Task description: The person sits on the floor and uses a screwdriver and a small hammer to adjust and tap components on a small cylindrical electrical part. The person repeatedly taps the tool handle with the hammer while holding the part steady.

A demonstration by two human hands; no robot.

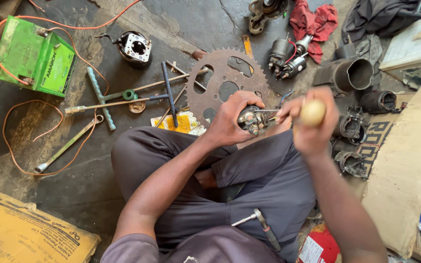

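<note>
I sit cross-legged on a dark concrete floor. My left hand (231, 119) grips a small metal motor part (250, 120) with terminals and a thin shaft pointing right. My right hand (312, 122) is closed around a screwdriver with a round yellowish wooden handle (313, 113), its tip at the part. Both hands are held above my knees, just in front of a large rusty sprocket (225, 80) lying flat on the floor.
A green battery (32, 56) with orange wire sits far left. T-handle wrenches (123, 95) and spanners lie left of the sprocket. Starter parts (288, 56), a red rag (313, 22) and black cylinders (349, 75) lie beyond. A small hammer (264, 229) rests on my lap. Cardboard (405, 165) is at the right.
</note>
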